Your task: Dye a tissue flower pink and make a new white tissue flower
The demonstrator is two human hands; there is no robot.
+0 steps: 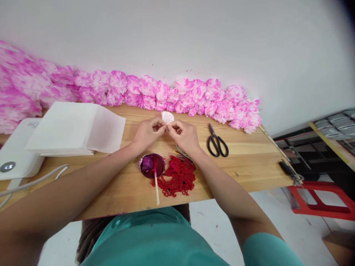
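Pinched between both hands is a small piece of white paper (168, 117), its rounded upper part fanning out above the fingertips. My left hand (149, 133) closes on its lower left, and my right hand (184, 136) closes on its lower right; the pinched end is hidden by the fingers. Just below the hands lies a heap of red yarn (180, 177). Beside it is a round dish (144, 168) with dark purple-pink dye, and a pale stick (156, 188) with a pink-stained end rests across it. Black-handled scissors (217, 144) lie to the right of my right hand.
Pink-and-white paper flowers (146, 88) line the wall behind the wooden table (249, 155). At left, a stack of white paper sheets (66, 127) partly covers a white device (20, 162) with a cable (41, 180). A red stool (321, 212) stands on the floor at right.
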